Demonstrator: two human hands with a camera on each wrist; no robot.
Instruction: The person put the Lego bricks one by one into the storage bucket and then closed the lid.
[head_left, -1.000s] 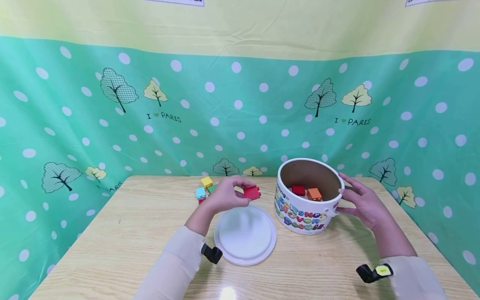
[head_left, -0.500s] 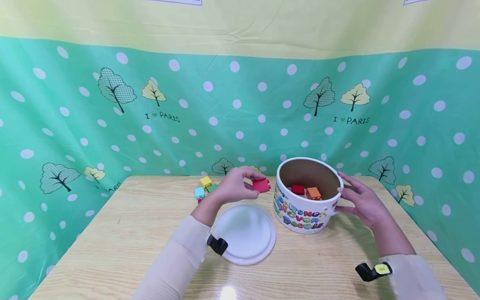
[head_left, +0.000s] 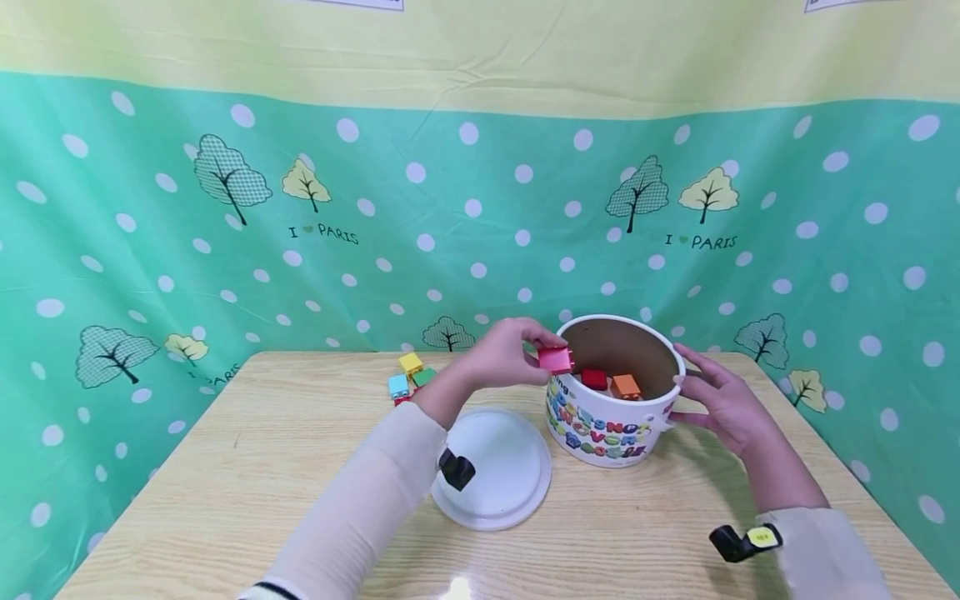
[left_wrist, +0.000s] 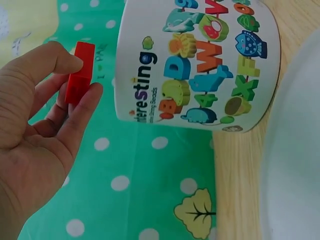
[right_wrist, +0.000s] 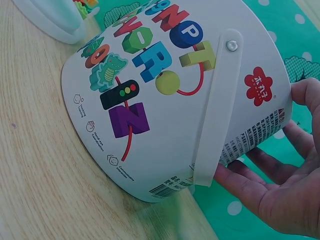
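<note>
White lid point(head_left: 498, 479) is closest on the worktop point(head_left: 615, 542), right grip point(head_left: 731, 408) holds the bucket point(head_left: 600, 433) by its right side, left grip point(head_left: 504, 357) pinches a red block point(head_left: 556, 360) at its tip, just beside the bucket. More blocks point(head_left: 410, 363) sit farther back.

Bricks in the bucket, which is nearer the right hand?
The orange brick; the red brick inside the bucket lies further left, farther from the right hand.

With left hand point(head_left: 506, 354), raised and pinching between thumb point(left_wrist: 52, 57) and fingers point(left_wrist: 87, 110). With left arm point(head_left: 360, 500), reaching forward, slanting rightward. With right hand point(head_left: 731, 408), gripping, right fingers point(right_wrist: 270, 165) spread and bent. With right arm point(head_left: 787, 483), extended forward, slanting leftward. Hands apart.
</note>
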